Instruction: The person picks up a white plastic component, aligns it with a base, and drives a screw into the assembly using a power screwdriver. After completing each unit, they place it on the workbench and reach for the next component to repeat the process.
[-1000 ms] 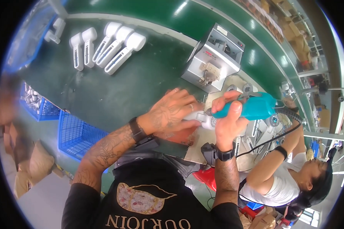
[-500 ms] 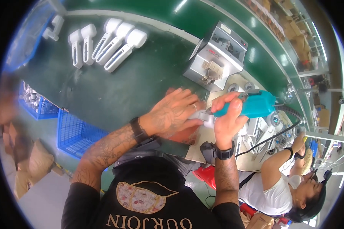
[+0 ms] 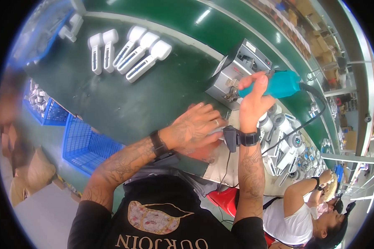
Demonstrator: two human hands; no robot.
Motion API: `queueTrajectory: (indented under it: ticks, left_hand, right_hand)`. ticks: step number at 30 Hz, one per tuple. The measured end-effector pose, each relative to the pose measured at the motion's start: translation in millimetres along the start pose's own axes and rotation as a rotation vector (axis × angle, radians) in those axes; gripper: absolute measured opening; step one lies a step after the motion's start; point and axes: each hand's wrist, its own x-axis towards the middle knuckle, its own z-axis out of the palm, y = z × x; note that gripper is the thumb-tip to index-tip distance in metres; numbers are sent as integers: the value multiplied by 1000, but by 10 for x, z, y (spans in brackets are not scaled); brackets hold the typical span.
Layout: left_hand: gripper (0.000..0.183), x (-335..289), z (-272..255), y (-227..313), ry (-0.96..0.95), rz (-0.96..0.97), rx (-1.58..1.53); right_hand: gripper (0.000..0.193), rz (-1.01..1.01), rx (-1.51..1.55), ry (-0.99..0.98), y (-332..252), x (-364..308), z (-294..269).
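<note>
My left hand (image 3: 197, 126) rests low over a reddish pad (image 3: 201, 153) on the green bench, its fingers closed around a white plastic part (image 3: 221, 130) that is mostly hidden. In my right hand (image 3: 255, 99) is a teal electric screwdriver (image 3: 283, 84), its cord trailing off to the right. The driver's tip end is at the front of a grey box-shaped machine, likely a screw feeder (image 3: 224, 76); whether it touches cannot be made out. Farther left on the bench lie several white handheld fan-like units (image 3: 149, 60), with round heads and slotted handles.
White housings and round parts (image 3: 284, 145) are heaped on the bench to my right. A co-worker in a white shirt (image 3: 293, 218) sits beyond them. Blue crates (image 3: 85, 145) stand below the bench's left edge, one holding small white parts (image 3: 38, 99).
My right hand has lifted the electric screwdriver off the white part and carried it away from me to the grey machine's front. My left hand has stayed on the part.
</note>
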Motion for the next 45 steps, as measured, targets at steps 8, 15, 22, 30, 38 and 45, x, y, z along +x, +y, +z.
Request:
queueTrajectory:
  ticks: [8, 15, 22, 30, 38, 45]
  left_hand:
    - [32, -9, 9, -18, -12, -34, 1]
    - [36, -5, 1, -16, -24, -27, 26]
    - [37, -30, 22, 3, -27, -51, 6]
    - [38, 12, 29, 5, -44, -34, 26]
    - [36, 34, -49, 26, -59, -14, 29]
    - [29, -100, -204, 309, 4, 173, 125]
  right_hand:
    - [37, 117, 79, -21, -384, -339, -173]
    - [58, 140, 173, -96, -518, -806, -526]
    - [58, 160, 142, -84, -468, -886, -536]
    - [49, 147, 194, -94, -300, -946, -547]
    - [44, 100, 226, -133, -301, -960, -510]
    - [51, 236, 287, 12, -613, -1082, -534]
